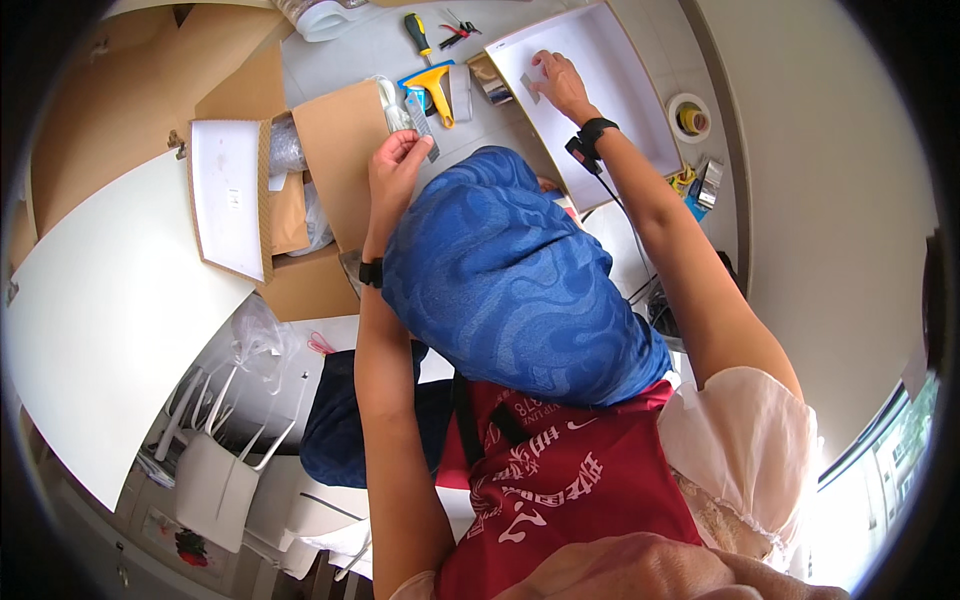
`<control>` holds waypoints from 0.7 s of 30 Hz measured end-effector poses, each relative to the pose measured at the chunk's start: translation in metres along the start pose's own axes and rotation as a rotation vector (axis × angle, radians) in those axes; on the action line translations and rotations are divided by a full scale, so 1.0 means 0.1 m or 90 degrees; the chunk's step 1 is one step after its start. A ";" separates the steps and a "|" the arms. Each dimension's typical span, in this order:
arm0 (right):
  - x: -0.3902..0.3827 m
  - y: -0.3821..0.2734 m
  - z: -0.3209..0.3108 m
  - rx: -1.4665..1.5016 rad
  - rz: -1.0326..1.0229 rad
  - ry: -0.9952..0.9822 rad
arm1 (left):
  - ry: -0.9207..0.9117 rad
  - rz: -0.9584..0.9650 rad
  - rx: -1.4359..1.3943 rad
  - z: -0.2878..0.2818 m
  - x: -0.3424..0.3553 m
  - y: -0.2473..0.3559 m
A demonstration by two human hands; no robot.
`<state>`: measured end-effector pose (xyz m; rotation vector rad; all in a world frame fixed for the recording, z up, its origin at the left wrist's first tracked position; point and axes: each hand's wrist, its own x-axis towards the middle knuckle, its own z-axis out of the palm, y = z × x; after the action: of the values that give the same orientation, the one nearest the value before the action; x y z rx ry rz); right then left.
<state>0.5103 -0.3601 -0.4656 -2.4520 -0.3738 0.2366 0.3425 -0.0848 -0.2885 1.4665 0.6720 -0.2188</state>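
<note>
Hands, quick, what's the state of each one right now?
Left hand: closed, pinching a flat grey strip.
Right hand: partly curled at a small grey piece; grip can't be told.

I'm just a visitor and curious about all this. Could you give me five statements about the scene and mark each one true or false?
1. The left grip holds a grey piece. True.
2. The right grip is over the cardboard box. False: the right grip is in the white tray.
3. The screwdriver lies farther from the person than the yellow tool. True.
4. The white roll lies inside the white tray. False: the white roll is outside it, to the right.
5. There is a black left band on one wrist and a black right band on the other. True.
</note>
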 end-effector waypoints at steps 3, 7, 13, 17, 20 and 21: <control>-0.01 -0.05 -0.11 0.028 -0.056 -0.029 | -0.002 0.018 0.012 0.01 -0.02 0.00; 0.03 -0.09 -0.22 -0.079 -0.219 -0.092 | -0.010 0.019 -0.016 0.03 -0.01 0.02; 0.06 -0.09 -0.23 -0.140 -0.258 -0.153 | -0.007 0.024 0.013 0.05 -0.04 0.07; 0.05 -0.09 -0.22 -0.138 -0.257 -0.155 | 0.004 0.027 0.004 0.04 -0.05 0.07; 0.06 -0.08 -0.22 -0.136 -0.278 -0.150 | 0.011 0.028 0.001 0.04 -0.04 0.06; 0.07 -0.09 -0.22 -0.136 -0.279 -0.150 | 0.010 0.027 0.001 0.03 -0.04 0.06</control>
<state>0.5205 -0.3634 -0.4433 -2.4752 -1.0698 0.3082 0.3432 -0.0883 -0.2810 1.4840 0.6528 -0.1748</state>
